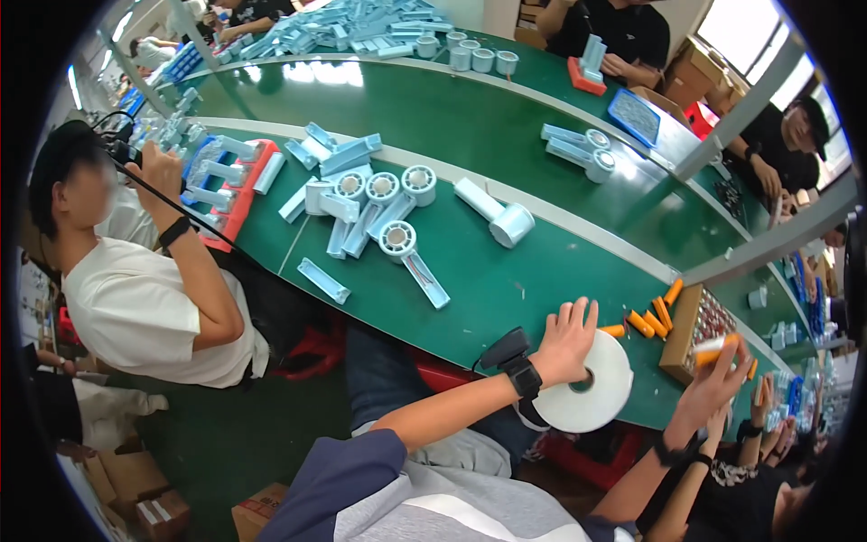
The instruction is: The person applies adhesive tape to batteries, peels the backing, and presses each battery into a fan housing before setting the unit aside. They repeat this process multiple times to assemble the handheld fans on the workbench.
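My left hand (567, 348) lies spread over the upper left side of a large white roll (607, 402), its fingers stretched out past the rim. The roll sits at the near edge of the green table, with a dark hole in its middle. To the right, my right hand (709, 395) is raised and pinches an orange cylindrical battery (715, 350) with a white patch on it. Several more orange batteries (642, 324) lie loose between the roll and an open cardboard box (675, 357), which holds many small reddish and silver pieces.
Light blue handheld fan bodies (381, 187) lie in a cluster left of centre; another fan body (512, 225) lies nearer. A red rack (242, 203) stands beside a co-worker (135, 280) on my left. Behind runs a green conveyor (433, 108); a metal post (750, 257) rises at right.
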### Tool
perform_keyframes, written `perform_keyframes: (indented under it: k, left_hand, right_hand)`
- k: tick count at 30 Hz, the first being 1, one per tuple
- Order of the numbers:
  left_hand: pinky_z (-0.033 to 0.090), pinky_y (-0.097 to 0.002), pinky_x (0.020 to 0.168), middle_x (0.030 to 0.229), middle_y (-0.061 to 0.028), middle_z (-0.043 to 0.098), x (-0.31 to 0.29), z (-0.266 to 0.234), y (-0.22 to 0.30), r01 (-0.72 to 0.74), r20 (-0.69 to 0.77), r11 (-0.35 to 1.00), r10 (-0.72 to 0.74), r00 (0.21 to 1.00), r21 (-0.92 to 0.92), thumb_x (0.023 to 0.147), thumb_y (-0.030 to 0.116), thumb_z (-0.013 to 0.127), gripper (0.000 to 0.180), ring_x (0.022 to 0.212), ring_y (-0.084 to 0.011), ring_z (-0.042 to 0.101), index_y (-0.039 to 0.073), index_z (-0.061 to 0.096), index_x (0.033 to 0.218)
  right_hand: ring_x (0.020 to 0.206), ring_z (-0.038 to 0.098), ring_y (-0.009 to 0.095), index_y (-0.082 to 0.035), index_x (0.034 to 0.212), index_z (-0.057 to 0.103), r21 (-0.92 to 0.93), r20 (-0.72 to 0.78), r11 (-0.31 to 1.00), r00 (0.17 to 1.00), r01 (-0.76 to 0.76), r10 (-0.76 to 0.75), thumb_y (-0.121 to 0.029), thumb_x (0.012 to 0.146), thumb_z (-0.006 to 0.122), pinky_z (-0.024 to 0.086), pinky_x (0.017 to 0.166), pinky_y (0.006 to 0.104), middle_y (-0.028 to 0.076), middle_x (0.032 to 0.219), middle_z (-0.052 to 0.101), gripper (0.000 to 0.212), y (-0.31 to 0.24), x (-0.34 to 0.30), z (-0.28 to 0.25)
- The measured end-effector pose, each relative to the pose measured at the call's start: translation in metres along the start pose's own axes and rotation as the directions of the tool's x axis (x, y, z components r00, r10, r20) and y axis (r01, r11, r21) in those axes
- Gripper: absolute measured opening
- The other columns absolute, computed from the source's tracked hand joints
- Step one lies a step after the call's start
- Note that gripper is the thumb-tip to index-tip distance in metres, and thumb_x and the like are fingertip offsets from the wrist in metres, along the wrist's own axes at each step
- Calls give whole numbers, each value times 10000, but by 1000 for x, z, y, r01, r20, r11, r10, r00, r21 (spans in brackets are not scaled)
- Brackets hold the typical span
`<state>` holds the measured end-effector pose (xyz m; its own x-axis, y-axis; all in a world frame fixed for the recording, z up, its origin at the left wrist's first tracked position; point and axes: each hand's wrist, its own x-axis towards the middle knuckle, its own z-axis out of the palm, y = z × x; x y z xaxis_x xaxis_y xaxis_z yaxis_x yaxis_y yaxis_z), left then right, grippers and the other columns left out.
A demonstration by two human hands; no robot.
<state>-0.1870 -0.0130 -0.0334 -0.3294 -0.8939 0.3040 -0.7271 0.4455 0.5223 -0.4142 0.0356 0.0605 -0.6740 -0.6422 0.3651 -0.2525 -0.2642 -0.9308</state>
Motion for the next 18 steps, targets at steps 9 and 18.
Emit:
perform_keyframes:
  k: [9,18]
  left_hand:
    - [489,-482,909,1268,-269,472,27,-23,-37,95,223,973,-47,974,-210,654,242,865,868,1058,-387,550,-45,439,1354]
    - [505,-431,844,1179,-135,582,91,-76,-136,-33,187,886,-61,980,463,724,316,816,596,1027,-338,578,51,590,1209]
  right_hand:
    - [812,561,57,-64,1193,546,160,31,950,963,-269,268,-229,1040,564,471,616,207,15,1036,584,226,23,-102,40]
    - [681,546,48,-37,1168,525,99,422,881,821,-463,384,-82,1014,562,454,599,199,24,883,601,165,23,-144,78]
